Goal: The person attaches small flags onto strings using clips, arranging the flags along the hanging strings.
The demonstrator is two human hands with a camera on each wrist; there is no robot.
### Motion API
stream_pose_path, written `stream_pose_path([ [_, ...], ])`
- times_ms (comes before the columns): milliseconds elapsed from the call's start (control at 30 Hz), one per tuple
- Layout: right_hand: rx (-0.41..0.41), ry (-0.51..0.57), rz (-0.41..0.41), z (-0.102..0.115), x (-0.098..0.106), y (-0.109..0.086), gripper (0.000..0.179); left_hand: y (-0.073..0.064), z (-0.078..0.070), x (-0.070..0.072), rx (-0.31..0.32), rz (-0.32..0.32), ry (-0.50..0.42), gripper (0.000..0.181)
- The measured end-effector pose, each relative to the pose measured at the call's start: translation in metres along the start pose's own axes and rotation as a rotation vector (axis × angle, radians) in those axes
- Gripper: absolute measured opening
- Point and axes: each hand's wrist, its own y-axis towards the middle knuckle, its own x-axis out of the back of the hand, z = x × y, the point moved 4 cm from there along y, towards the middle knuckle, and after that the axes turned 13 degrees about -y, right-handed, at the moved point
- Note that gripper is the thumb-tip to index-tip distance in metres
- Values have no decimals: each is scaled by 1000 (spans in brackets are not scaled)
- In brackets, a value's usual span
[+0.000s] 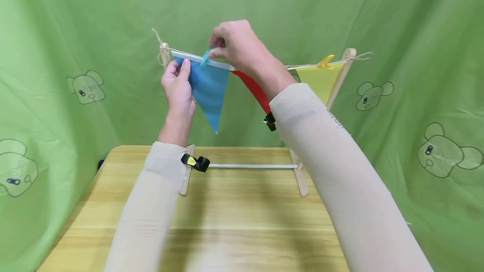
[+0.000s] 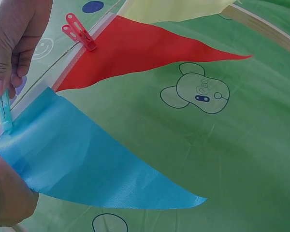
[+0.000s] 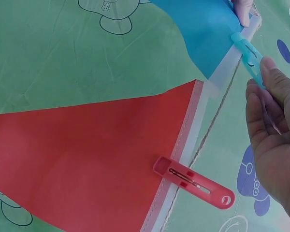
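Note:
A blue triangular flag (image 1: 210, 89) with a white top band hangs at the left end of a string (image 3: 213, 121). My left hand (image 1: 179, 85) pinches its upper left corner, thumb on the front. With thumb and fingers my right hand (image 1: 242, 47) grips a light blue clothespin (image 3: 249, 55), whose tip overlaps the flag's white band. A red flag (image 3: 106, 159) hangs beside the blue one, with a red clothespin (image 3: 194, 182) on its band. Farther right, a yellow flag (image 1: 315, 81) carries a yellow clothespin (image 1: 325, 61). My right forearm hides part of the red flag in the head view.
The string is tied to two wooden posts, the left post (image 1: 165, 53) and the right post (image 1: 340, 77). Near the wooden table's (image 1: 227, 213) far edge, a pale rod (image 1: 253, 166) joins their feet. A green curtain (image 1: 124, 20) with printed cartoon heads surrounds the table.

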Motion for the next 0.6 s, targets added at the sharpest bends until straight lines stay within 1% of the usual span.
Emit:
stream_pose_path([
  [200, 7, -9, 13, -1, 1, 1, 27, -1, 2, -4, -15, 17, 6, 8],
  [400, 27, -44, 18, 1, 3, 3, 29, -3, 3, -5, -36, 22, 10, 14],
  [600, 44, -67, 45, 3, 3, 4, 30, -3, 4, -5, -19, 8, -5, 14],
])
